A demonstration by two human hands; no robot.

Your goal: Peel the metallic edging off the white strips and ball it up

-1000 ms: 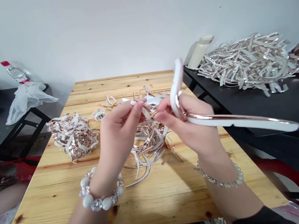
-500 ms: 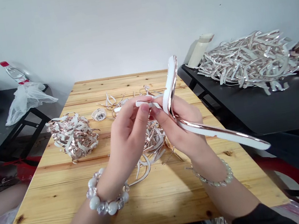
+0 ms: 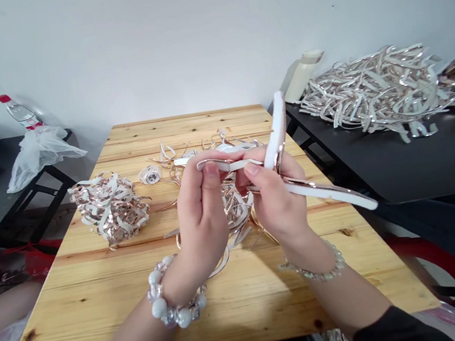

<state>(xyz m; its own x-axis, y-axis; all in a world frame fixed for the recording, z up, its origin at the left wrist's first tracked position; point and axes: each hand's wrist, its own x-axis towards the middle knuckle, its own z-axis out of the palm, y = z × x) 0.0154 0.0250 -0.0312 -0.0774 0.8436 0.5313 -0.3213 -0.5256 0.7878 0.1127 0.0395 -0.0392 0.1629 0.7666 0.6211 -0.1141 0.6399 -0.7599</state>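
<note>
The handling of one slim strip (image 3: 240,164), white with a rose-gold edge, is under way: it spans the gap between the two hands, above the worktop (image 3: 275,307), neither set down nor let go. The left hand (image 3: 199,212) pinches one end, thumb on top; the right hand (image 3: 278,203) has its thumb closed over the other end. A bent strip (image 3: 332,193), thicker and of the same colours, is lodged in the right hand, one arm rising, the other reaching out to the right.

Plenty of pieces lie out of the hands. A loose scatter (image 3: 235,204) spreads below and behind them, a bundle of curled strips (image 3: 112,206) sits to the left near a watch (image 3: 150,174), and a large heap (image 3: 379,94) covers part of the dark table (image 3: 426,168). Which of these are already handled and which are left, the view does not tell.

The hands cover much of the scatter, and the right hand's fingertips are hidden. The slim strip may join the bent one behind the right thumb, but that spot is too crowded to be sure.
</note>
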